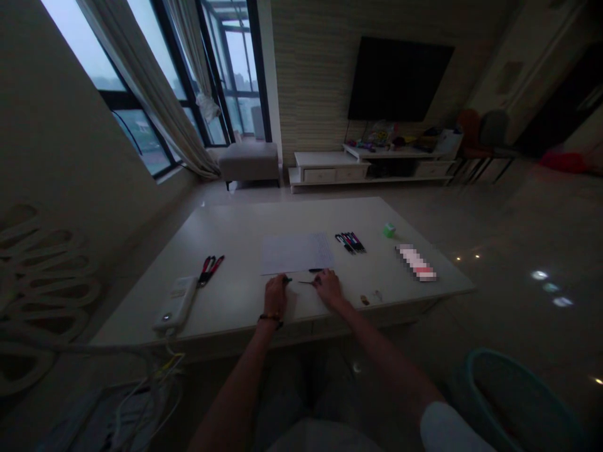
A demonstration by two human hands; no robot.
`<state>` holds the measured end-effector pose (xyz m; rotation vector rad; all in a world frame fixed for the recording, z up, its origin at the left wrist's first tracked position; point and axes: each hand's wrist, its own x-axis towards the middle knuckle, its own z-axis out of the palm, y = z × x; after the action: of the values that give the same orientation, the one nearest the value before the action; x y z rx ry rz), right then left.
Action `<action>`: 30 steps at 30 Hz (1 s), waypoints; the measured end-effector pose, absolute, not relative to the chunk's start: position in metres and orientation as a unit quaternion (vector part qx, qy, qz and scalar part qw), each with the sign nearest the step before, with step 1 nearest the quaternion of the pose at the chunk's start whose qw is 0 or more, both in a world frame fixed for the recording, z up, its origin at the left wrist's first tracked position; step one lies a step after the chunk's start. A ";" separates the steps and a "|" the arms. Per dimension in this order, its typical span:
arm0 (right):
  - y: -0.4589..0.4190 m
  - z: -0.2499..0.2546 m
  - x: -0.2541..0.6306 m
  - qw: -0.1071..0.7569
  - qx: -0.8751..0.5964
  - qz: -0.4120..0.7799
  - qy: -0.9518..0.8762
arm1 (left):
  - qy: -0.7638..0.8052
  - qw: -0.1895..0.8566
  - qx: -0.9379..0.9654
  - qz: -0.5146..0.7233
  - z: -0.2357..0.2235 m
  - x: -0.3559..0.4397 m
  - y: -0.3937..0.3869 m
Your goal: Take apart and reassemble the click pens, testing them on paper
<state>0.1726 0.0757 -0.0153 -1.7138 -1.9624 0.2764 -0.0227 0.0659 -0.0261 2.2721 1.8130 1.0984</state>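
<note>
the right hand (328, 290) pinches a thin dark stick (306, 282) at its fingertips; the left hand (275, 296) is curled, its fingers pressed round a small dark piece (287, 280) with a greenish look, too small to name. the stick reaches out to the left of the right hand, its long axis running roughly left to right, its free end toward the small piece, with a gap between the two. the left hand sits across that gap. a short black thing (315, 270) lies just beyond the right fingers, by the near edge of the paper (294, 252); a row of pens (350, 242) lies farther right.
</note>
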 end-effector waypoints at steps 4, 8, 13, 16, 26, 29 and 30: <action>0.068 -0.002 0.177 0.293 -0.600 0.119 -0.735 | 0.578 -0.002 0.723 0.378 -0.024 -0.023 0.063; 0.061 0.013 0.172 0.321 -0.550 0.112 -0.763 | 0.565 -0.015 0.746 0.351 -0.020 -0.019 0.059; 0.061 0.020 0.168 0.325 -0.537 0.092 -0.773 | 0.561 -0.020 0.758 0.332 -0.016 -0.018 0.057; 0.062 0.019 0.172 0.327 -0.542 0.088 -0.769 | 0.569 -0.025 0.755 0.324 -0.014 -0.018 0.056; 0.063 0.027 0.165 0.276 -0.509 0.086 -0.811 | 0.522 -0.069 0.821 0.220 -0.013 -0.013 0.050; 0.066 0.031 0.161 0.288 -0.500 0.113 -0.809 | 0.524 -0.075 0.820 0.217 -0.013 -0.013 0.049; 0.067 0.033 0.162 0.292 -0.495 0.130 -0.808 | 0.523 -0.077 0.821 0.216 -0.013 -0.013 0.049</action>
<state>0.1621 0.0672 0.0327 -1.3202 -2.1533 0.3478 -0.0129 0.0493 -0.0125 2.7141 1.7286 0.7145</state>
